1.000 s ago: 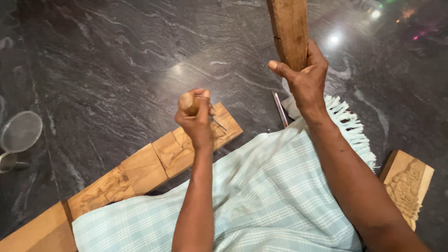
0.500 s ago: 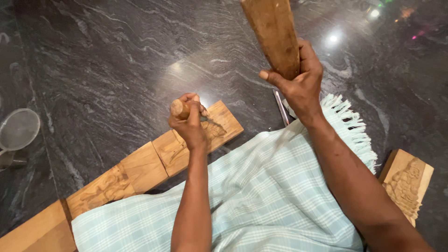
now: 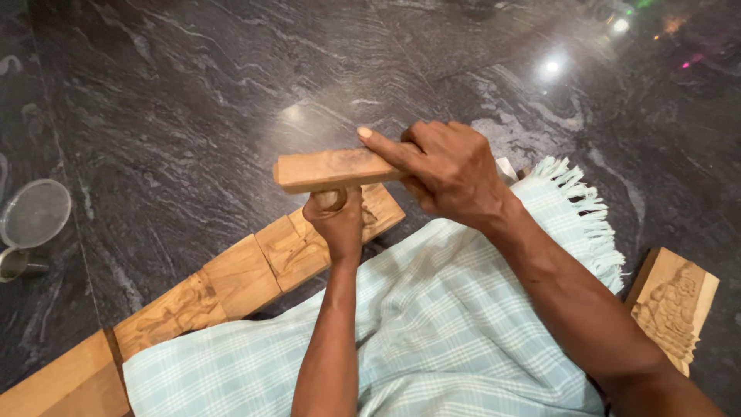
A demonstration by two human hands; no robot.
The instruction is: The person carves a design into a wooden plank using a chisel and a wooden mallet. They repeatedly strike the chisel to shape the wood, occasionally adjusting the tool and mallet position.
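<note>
We hold a flat wooden mallet (image 3: 332, 169) in our right hand (image 3: 451, 174), fingers wrapped tight round its near end, forefinger laid along the top. It lies level, its left end right over the butt of the chisel (image 3: 333, 199). Our left hand (image 3: 338, 220) is clenched round that chisel, which stands upright on the long wooden plank (image 3: 231, 282); only the round top of the tool shows, so we cannot see its edge.

The plank runs across the dark stone floor (image 3: 193, 100) from the near left corner up to the middle, passing under our left hand. By our judgement the carving is partly done: a shallow relief shows in the panel at the left and another just left of our hand, with a plain block between them. The panel beneath the chisel looks cut too, though the hand hides most of it.

A pale checked cloth (image 3: 432, 340) with a fringe covers our lap. A smaller carved block (image 3: 675, 305) lies on the floor at the right, a round sieve (image 3: 32, 215) at the far left.
</note>
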